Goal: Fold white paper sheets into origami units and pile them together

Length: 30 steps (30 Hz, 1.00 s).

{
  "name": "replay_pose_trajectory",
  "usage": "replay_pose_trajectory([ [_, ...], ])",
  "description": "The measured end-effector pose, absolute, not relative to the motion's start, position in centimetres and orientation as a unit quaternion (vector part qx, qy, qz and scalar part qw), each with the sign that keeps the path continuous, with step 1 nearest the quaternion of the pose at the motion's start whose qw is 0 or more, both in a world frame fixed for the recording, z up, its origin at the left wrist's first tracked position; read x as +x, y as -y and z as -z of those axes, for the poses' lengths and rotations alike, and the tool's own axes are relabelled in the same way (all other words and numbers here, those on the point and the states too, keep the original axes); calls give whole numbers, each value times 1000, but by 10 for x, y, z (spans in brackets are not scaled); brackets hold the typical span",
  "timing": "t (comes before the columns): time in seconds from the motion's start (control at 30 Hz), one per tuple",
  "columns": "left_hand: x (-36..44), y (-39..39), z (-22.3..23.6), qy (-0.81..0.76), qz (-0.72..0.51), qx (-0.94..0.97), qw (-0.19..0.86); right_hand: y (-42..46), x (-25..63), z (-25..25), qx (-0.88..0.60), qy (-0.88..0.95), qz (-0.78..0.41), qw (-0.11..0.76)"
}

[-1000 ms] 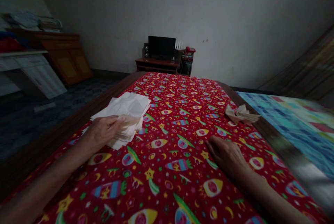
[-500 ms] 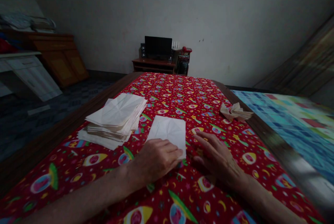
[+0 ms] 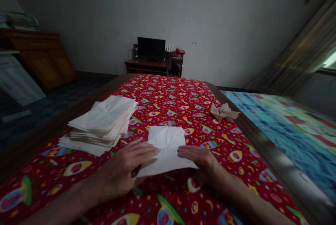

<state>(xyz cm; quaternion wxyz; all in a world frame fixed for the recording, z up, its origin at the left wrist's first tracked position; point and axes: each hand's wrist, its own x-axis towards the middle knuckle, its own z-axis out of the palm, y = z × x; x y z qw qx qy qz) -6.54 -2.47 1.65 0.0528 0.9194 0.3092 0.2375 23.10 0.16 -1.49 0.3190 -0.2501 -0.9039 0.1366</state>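
Paper sheet: a white creased sheet of paper lies flat on the red cloth, right between the two hands. It looks about as long as it is wide, so it has no clear long side. One corner points toward the person, down and to the left.

Left hand: the left hand is at the sheet's left side. Its fingers are a little spread and lie flat, with the tips on the sheet. They pinch nothing.

Right hand: the right hand is at the sheet's right side. Its fingers are pressed together and lie flat, with the tips at the sheet's right part. They pinch nothing.

Nearer hand: both hands are close, but the left hand reaches a bit more over the sheet.

Paper stack: a messy stack of creased paper is past the left fingers, just beside the sheet.

Folded paper: a small folded paper shape sits past the right fingers, near the desk edge.

Desk: the desk has a red rocket-print cloth on top.

Far side: a black monitor stands on a low wooden stand by the wall.
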Motion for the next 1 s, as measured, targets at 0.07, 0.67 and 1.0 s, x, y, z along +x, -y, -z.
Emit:
replay_pose_trajectory([
  [0.07, -76, 23, -5, -314, -263, 911, 55, -1, 230, 13, -249, 896, -151, 334],
  [0.67, -53, 19, -3, -378, -349, 829, 221, 11, 233, -15, -301, 890, -142, 312],
  [1.0, -58, 25, 0, -298, -361, 865, 181, 13, 232, -20, -277, 912, -173, 249],
])
